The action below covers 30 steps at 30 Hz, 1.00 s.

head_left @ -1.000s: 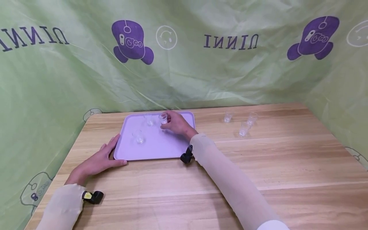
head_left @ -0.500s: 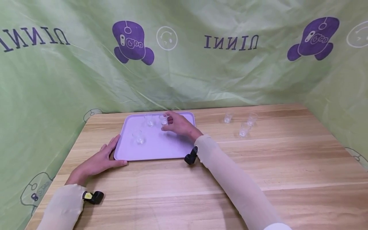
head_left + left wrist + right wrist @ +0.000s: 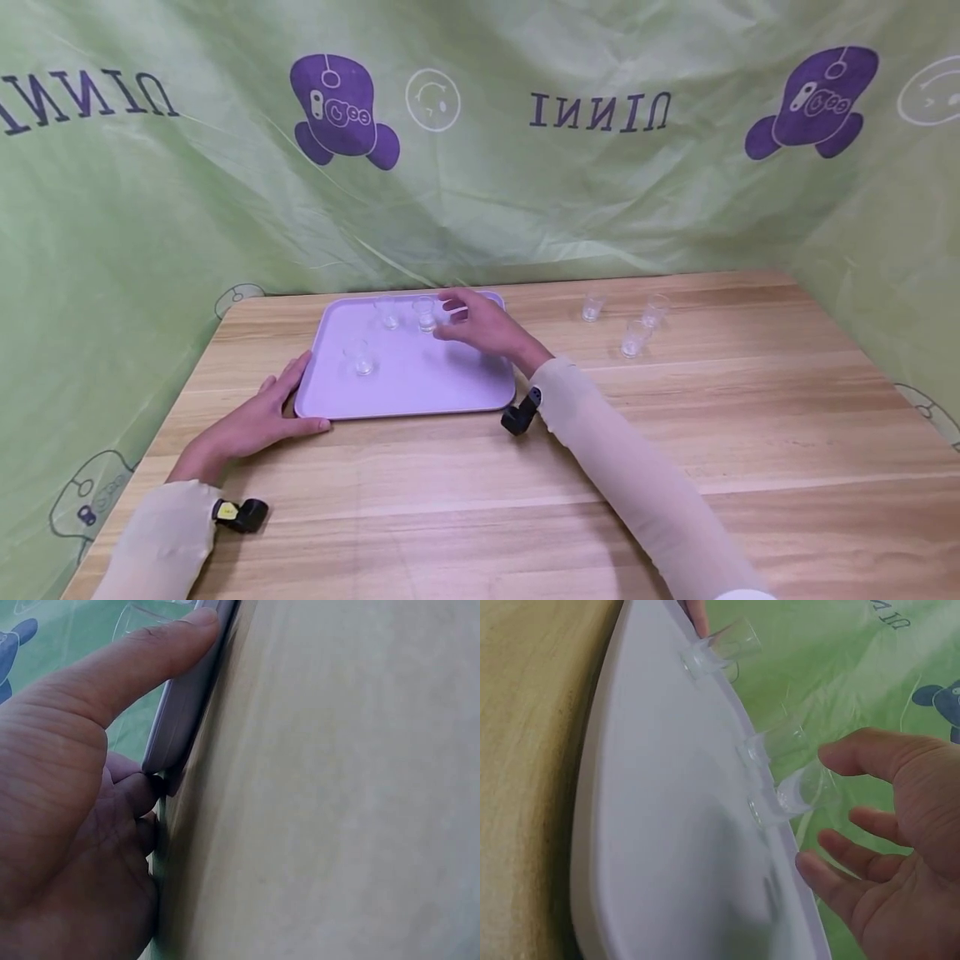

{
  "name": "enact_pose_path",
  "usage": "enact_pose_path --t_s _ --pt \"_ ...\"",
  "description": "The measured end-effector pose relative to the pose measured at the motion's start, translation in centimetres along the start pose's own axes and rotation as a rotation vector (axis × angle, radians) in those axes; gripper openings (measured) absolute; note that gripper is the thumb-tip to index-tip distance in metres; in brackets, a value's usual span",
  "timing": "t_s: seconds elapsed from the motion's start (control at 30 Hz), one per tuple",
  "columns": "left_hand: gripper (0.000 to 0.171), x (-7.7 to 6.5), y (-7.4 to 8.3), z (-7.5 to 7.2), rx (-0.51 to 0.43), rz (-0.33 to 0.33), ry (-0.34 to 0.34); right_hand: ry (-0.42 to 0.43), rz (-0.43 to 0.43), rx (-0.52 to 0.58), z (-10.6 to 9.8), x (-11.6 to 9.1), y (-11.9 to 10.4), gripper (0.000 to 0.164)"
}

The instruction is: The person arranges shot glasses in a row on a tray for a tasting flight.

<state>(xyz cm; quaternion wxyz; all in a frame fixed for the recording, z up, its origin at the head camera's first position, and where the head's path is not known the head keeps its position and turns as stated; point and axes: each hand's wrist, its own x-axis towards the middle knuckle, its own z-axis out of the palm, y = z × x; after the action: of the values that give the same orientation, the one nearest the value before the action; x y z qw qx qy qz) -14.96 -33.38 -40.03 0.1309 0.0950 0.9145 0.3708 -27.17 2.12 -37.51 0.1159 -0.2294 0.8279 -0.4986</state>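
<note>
In the head view, my left hand (image 3: 251, 423) rests at the near left corner of a lilac tray (image 3: 405, 400). Its thumb lies along the near edge, and its straight fingers touch the left side. My right hand (image 3: 487, 323) is over the tray's right part, fingers spread, holding nothing. Just left of its fingertips a clear shot glass (image 3: 425, 317) stands upright on the tray. In the right wrist view a gap shows between this glass (image 3: 791, 796) and the fingers. A second shot glass (image 3: 388, 315) stands left of it, and a third glass (image 3: 363, 360) is nearer the front.
Right of the tray, three more clear glasses stand on the wooden table (image 3: 480, 500): one glass (image 3: 592, 308) at the back, another glass (image 3: 634, 340) nearer, and a third glass (image 3: 655, 312) close beside it. A green printed cloth (image 3: 480, 192) hangs behind the table.
My right hand has let go of the shot glass, spread its fingers and moved slightly right. The glass stays standing on the tray. My left hand keeps its place.
</note>
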Motion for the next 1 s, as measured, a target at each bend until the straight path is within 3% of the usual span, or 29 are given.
enact_pose_path --t_s 0.4,0.67,1.0 --pt "0.117 0.1 0.2 -0.2 0.017 -0.010 0.001 -0.012 -0.044 -0.080 -1.7 -2.5 -1.0 0.068" --pt "0.117 0.1 0.2 0.0 0.007 -0.005 -0.002 0.000 -0.073 -0.184 -4.3 -5.4 -1.4 0.068" --pt "0.116 -0.2 0.1 0.2 0.005 0.004 0.007 0.050 -0.081 -0.269 -8.1 -9.5 -0.1 0.062"
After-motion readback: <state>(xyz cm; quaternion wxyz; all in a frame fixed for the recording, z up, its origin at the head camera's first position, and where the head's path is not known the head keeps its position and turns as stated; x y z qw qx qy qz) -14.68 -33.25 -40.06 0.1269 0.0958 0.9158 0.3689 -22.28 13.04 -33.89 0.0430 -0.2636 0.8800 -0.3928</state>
